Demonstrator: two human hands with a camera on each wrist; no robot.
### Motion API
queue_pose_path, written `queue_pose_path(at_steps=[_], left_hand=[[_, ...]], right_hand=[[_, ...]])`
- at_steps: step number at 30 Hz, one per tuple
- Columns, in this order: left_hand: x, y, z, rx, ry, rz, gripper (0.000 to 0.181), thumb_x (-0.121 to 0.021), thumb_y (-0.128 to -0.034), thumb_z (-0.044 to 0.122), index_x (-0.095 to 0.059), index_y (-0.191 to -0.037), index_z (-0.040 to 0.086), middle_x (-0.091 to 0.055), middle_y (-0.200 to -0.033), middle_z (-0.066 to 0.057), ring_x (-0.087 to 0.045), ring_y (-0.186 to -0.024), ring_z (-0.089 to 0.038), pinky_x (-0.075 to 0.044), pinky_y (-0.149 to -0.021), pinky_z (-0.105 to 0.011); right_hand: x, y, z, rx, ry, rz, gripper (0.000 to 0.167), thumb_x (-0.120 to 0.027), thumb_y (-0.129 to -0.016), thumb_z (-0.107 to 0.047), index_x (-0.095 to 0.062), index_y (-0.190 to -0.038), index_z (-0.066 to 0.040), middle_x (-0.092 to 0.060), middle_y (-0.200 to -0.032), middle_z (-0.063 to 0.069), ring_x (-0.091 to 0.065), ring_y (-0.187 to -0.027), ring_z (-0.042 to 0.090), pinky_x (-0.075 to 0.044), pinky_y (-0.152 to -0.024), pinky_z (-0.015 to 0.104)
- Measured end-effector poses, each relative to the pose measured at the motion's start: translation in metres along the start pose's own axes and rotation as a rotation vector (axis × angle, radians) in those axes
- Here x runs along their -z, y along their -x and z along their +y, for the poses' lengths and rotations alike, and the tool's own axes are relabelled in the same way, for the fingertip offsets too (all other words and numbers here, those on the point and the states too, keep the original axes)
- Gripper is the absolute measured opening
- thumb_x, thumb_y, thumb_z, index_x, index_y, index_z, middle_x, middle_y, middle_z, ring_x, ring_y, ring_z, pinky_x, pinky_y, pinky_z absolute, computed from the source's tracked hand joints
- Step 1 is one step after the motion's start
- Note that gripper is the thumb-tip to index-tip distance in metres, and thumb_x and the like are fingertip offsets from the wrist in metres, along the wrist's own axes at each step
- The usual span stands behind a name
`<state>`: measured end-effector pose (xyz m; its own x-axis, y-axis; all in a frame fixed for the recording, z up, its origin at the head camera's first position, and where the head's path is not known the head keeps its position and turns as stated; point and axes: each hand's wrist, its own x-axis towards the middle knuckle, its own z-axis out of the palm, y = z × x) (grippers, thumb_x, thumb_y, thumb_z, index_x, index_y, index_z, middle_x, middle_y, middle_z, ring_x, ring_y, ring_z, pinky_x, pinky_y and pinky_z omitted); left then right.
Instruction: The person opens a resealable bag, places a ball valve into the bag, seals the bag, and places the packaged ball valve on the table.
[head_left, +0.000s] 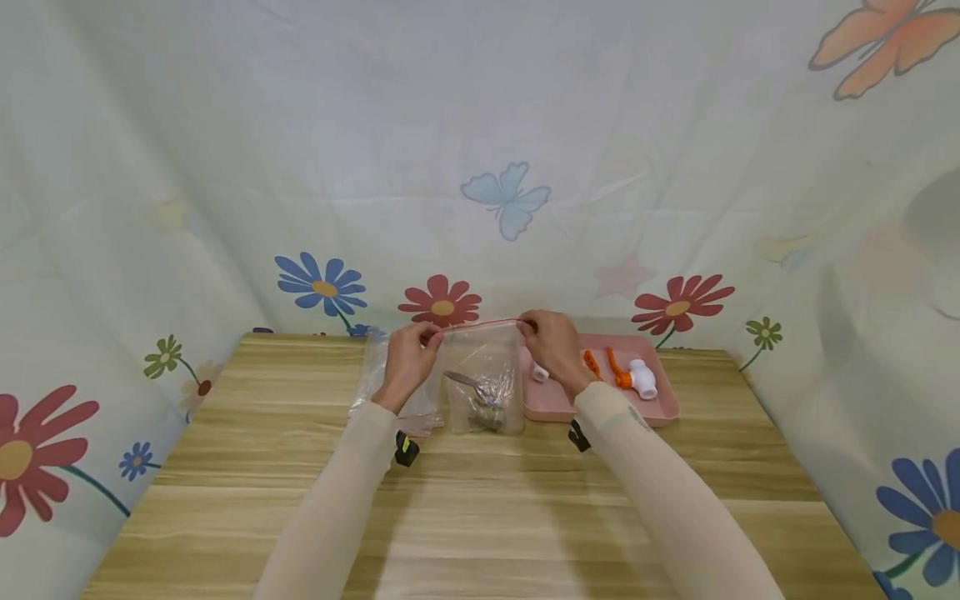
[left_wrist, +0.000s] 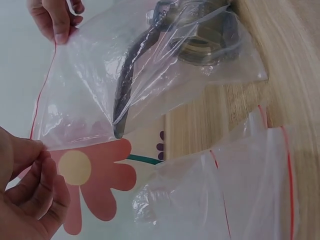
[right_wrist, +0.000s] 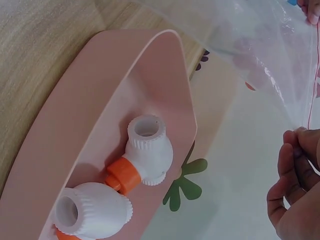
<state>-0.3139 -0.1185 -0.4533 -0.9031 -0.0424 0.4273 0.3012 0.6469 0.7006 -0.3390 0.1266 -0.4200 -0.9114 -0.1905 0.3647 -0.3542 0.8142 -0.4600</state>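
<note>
A clear zip bag (head_left: pixel 480 358) with a red seal line hangs between both hands, its top edge stretched straight. Inside it lies a brass valve (left_wrist: pixel 200 45) with a long dark handle (left_wrist: pixel 125 85). The left hand (head_left: pixel 409 358) pinches one top corner between thumb and fingers; in the left wrist view that hand (left_wrist: pixel 35 190) is at the lower left. At the other top corner the right hand (head_left: pixel 553 343) pinches the seal, seen also in the right wrist view as a hand (right_wrist: pixel 300 185) with curled fingers.
More flat clear bags (head_left: pixel 375 379) with red seals lie on the wooden table (head_left: pixel 465 517) left of the held bag. A pink tray (head_left: pixel 667 410) at the right holds white valves (right_wrist: pixel 150 150) with orange parts, partly beneath the right forearm. A flowered curtain (head_left: pixel 375 167) stands behind.
</note>
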Motion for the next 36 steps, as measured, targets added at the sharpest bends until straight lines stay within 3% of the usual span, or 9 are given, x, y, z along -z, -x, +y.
queue_pose_path(at_steps=[10, 15, 25, 36], left_hand=[[-0.008, -0.012, -0.002, 0.068, 0.014, 0.017, 0.015, -0.063, -0.0956, 0.016, -0.073, -0.098, 0.004, -0.072, -0.086, -0.011, -0.064, -0.077, -0.025, -0.052, -0.072, -0.038], [-0.014, -0.014, -0.006, 0.1, 0.02, -0.003, 0.016, -0.063, -0.095, 0.014, -0.073, -0.1, 0.002, -0.071, -0.086, -0.011, -0.064, -0.077, -0.024, -0.051, -0.07, -0.035], [-0.02, -0.011, -0.009, 0.075, 0.015, -0.033, 0.015, -0.064, -0.0943, 0.011, -0.074, -0.099, 0.002, -0.072, -0.086, -0.012, -0.064, -0.078, -0.025, -0.052, -0.07, -0.035], [-0.023, -0.006, -0.017, 0.036, 0.034, -0.128, 0.021, -0.062, -0.0945, 0.008, -0.072, -0.111, 0.0, -0.073, -0.097, -0.015, -0.068, -0.089, -0.028, -0.056, -0.078, -0.041]], right_hand=[[-0.007, -0.007, 0.001, -0.047, -0.002, -0.014, 0.022, -0.059, -0.099, -0.021, -0.074, -0.108, -0.009, -0.074, -0.098, 0.008, -0.068, -0.083, 0.022, -0.056, -0.078, 0.041], [-0.012, -0.01, 0.004, -0.059, 0.016, -0.013, 0.022, -0.058, -0.099, -0.022, -0.074, -0.107, -0.009, -0.075, -0.096, 0.007, -0.068, -0.082, 0.023, -0.055, -0.077, 0.041], [-0.02, -0.008, 0.011, -0.107, 0.039, -0.034, 0.022, -0.058, -0.099, -0.023, -0.075, -0.107, -0.012, -0.075, -0.096, 0.006, -0.068, -0.079, 0.02, -0.055, -0.071, 0.037], [-0.026, -0.005, 0.014, -0.111, 0.034, -0.155, 0.027, -0.055, -0.1, -0.022, -0.07, -0.119, -0.009, -0.073, -0.109, 0.009, -0.069, -0.089, 0.023, -0.056, -0.079, 0.04]])
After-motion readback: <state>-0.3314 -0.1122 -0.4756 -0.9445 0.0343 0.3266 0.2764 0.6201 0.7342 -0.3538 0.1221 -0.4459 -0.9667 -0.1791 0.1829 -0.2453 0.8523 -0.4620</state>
